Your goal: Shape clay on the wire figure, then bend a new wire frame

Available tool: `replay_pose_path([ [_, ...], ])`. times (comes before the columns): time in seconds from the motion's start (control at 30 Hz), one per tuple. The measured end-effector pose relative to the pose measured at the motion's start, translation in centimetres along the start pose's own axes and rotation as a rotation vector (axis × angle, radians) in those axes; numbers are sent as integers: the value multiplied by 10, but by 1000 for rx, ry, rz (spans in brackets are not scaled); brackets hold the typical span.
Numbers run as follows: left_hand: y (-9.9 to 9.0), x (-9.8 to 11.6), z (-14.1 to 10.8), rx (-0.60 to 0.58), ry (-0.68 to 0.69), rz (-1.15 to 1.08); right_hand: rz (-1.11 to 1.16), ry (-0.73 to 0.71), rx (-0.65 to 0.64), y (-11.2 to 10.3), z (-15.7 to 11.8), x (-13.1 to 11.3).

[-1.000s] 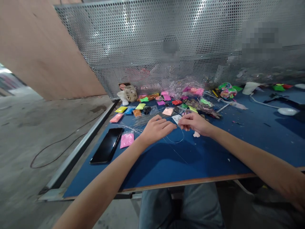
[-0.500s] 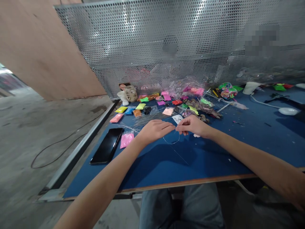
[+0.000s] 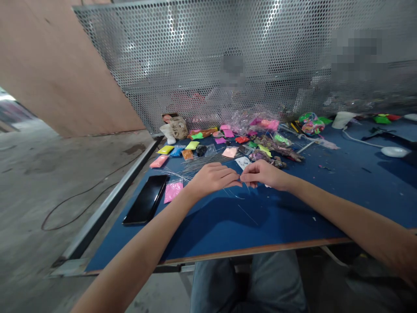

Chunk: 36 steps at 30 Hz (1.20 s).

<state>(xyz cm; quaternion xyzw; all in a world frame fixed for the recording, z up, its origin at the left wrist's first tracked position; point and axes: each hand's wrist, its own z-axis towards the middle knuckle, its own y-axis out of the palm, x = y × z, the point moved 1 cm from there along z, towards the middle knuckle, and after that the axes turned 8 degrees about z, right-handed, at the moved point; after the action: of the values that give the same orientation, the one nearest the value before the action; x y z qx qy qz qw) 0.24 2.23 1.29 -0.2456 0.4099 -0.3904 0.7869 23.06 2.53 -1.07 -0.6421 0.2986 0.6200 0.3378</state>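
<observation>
My left hand and my right hand meet fingertip to fingertip above the blue tabletop. Both are closed in a pinch on a thin wire, whose curved part hangs below the fingers; where exactly each hand grips it is hidden. Another thin straight wire lies on the table nearer to me. Behind my left hand is a spread bundle of thin wires. A small white printed card lies just beyond my fingertips.
A black phone and a pink packet lie to the left. Several coloured packets, a brown rough-textured piece and a multicoloured ball line the back, before a perforated metal panel. A white spoon-like object is at right.
The wire loop beneath my fingers has changed shape; its right side no longer curves up to my right hand as clearly. My fingers have shifted slightly, and both hands stay together.
</observation>
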Motion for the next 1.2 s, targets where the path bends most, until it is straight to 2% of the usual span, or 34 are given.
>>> replay_pose_path([
  [0.13, 6, 2, 0, -28, 29, -31, -46, -6, -12, -1, -1, -3],
  [0.23, 7, 3, 1, -101, -20, -78, -73, -13, 13, -2, 0, -3],
  [0.33, 8, 2, 2, -197, -177, -243, -103, -34, 46, -5, 1, -2],
  [0.43, 10, 0, -1, -272, -403, -555, -188, -71, 84, -12, 2, -1],
  [0.53, 12, -4, -5, -310, -496, -701, -384, -116, 134, -22, 2, 2],
  [0.63, 11, -9, -9, -323, -459, -641, -562, -162, 144, -29, 3, 6],
  [0.7, 11, -11, -10, -320, -438, -590, -580, -172, 153, -29, 3, 7],
  [0.97, 15, -8, -11, -357, -493, -397, -357, -169, 230, -16, 2, 1],
  [1.1, 16, -9, -11, -338, -462, -313, -317, -156, 281, -7, 6, 3],
  [1.2, 15, -7, -10, -296, -421, -259, -271, -117, 270, -1, 9, 6],
])
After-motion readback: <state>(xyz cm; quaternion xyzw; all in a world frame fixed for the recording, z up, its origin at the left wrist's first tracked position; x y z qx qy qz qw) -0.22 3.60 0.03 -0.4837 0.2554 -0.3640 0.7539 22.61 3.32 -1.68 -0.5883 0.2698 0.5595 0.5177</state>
